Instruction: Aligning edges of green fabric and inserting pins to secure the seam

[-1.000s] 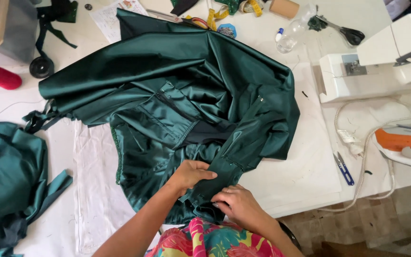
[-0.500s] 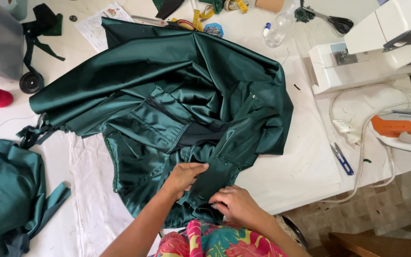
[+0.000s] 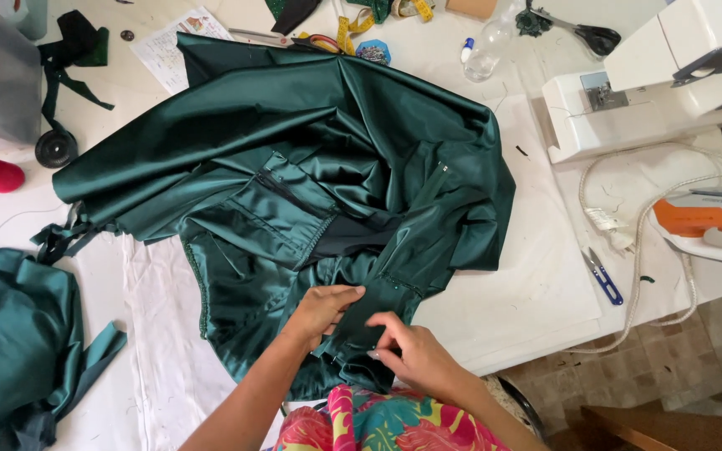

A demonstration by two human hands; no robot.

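A dark green satin garment (image 3: 294, 167) lies spread across the white tabletop (image 3: 528, 276), its folds bunched toward the near edge where the person sits. The left hand (image 3: 323, 307) rests on the garment's lower part, fingers curled over a fold and pinching the cloth. The right hand (image 3: 411, 355) sits just beside it, thumb and fingers closed on the same strip of green fabric, so both hands grasp the garment close together. A zipper opening shows dark in the middle of the garment, just above the hands.

To the right stands a white sewing machine (image 3: 662, 83), and nearer lies an orange and white iron (image 3: 708, 225) with its white cord (image 3: 637, 276) looping over the tabletop. Small blue thread snips (image 3: 602, 277) lie near the cord. Black scissors (image 3: 582, 32) and a yellow measuring tape (image 3: 353, 25) lie at the far edge. More green fabric (image 3: 10, 342) is heaped at the left.
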